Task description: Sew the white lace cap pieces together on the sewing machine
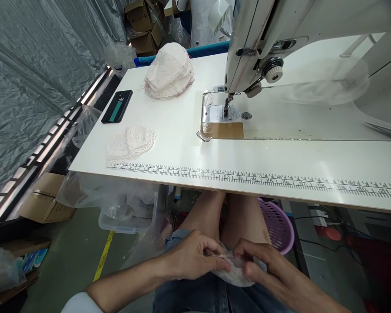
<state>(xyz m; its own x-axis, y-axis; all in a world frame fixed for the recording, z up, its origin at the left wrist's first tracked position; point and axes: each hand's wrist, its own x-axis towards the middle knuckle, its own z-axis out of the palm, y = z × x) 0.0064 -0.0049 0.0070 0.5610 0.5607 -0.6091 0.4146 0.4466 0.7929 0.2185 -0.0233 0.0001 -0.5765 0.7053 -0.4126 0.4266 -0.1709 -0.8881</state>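
Over my lap, below the table's front edge, both hands hold a small piece of thin white fabric [236,274]. My left hand [195,256] pinches its left side between thumb and fingers. On the other side, my right hand [263,265] has its thumb and fingers closed on the fabric; part of the cloth is hidden behind the fingers. A flat piece of white eyelet fabric [130,142] lies on the table's left front corner. Farther back sits a rounded stack of white fabric pieces [169,71] with reddish thread along its edge.
The sewing machine [250,52] stands on the white table [176,130], its needle over the metal plate. A phone [117,107] lies at the left. Scissors [384,130] rest at the right edge. Under the table are a purple basket [285,228] and a clear plastic bin [127,224].
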